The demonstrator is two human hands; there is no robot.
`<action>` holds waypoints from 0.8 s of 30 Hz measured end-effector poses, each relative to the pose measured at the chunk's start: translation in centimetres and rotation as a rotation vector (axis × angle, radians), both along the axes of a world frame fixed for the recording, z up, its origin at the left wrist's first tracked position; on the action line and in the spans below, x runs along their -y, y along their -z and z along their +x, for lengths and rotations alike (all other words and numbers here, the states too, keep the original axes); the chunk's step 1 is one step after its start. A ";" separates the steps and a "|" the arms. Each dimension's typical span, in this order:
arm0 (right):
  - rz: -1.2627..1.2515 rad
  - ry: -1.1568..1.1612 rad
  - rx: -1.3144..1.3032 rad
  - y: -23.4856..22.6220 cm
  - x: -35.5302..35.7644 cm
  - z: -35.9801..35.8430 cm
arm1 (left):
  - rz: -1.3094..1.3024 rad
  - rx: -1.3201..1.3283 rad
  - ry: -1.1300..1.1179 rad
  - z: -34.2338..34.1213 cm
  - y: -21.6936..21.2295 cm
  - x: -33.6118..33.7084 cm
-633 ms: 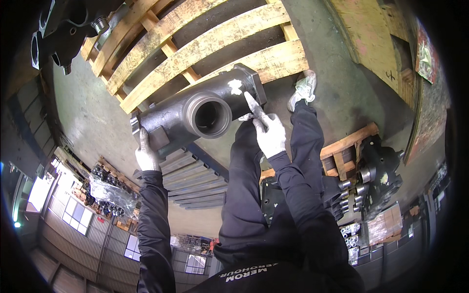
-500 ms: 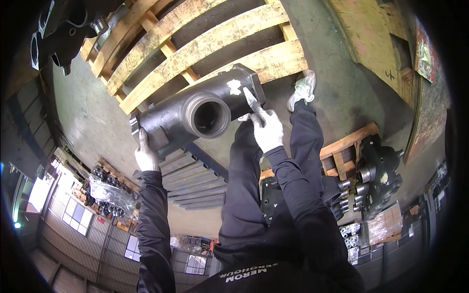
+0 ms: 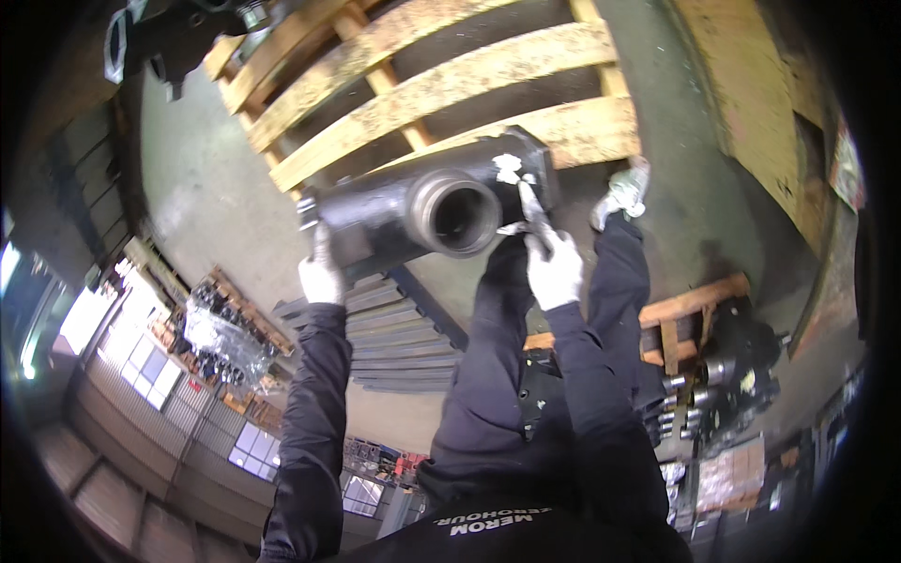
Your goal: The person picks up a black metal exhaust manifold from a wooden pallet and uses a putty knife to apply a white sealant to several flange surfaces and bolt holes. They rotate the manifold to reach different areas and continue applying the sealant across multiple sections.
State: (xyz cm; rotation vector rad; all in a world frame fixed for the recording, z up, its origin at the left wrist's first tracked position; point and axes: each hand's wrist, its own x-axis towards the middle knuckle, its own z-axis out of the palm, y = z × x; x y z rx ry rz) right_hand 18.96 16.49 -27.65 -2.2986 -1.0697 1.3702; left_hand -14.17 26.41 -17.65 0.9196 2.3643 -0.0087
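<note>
A heavy black metal housing (image 3: 380, 220), like a thick tube with a flange at its right end, lies crosswise in front of me by the pallet's near edge. A round, bare-metal port (image 3: 457, 218) faces up from its middle. My white-gloved left hand (image 3: 324, 273) grips the housing's left end, its grey-stained thumb on top. My gloved right hand (image 3: 554, 270) is closed around a slim grey pointed tool (image 3: 532, 206), whose exact kind is blurred. The tool's tip is beside a white patch (image 3: 507, 168) near the right flange.
A slatted wooden pallet (image 3: 469, 94) lies beyond the housing. Dark metal bars (image 3: 404, 347) are stacked below it. More black castings (image 3: 727, 375) rest on wood at right, another (image 3: 178, 42) at far left. Wooden boards (image 3: 751, 113) stand at far right; a plastic-wrapped load (image 3: 225, 338) is at left.
The whole view has shifted, so the housing, pallet and hands appear further right. My left hand keeps its hold; my right hand stays near the white patch with the tool.
</note>
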 end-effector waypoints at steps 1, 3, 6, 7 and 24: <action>0.001 -0.013 -0.011 -0.5 0.2 0.3 | -0.026 -0.091 0.213 -0.2 -0.1 0.2; 0.085 0.056 -0.050 -1.1 0.5 0.9 | 0.107 0.029 -0.048 -0.4 1.0 0.9; 0.139 0.042 -0.067 -1.4 0.2 2.5 | 0.151 -0.007 -0.042 -1.5 2.2 1.7; 0.222 0.054 -0.123 -1.6 0.0 3.2 | 0.176 -0.006 -0.017 -1.7 2.6 1.9; 0.337 0.348 0.480 -16.0 -3.7 20.9 | 0.012 0.053 0.116 -4.1 3.7 3.6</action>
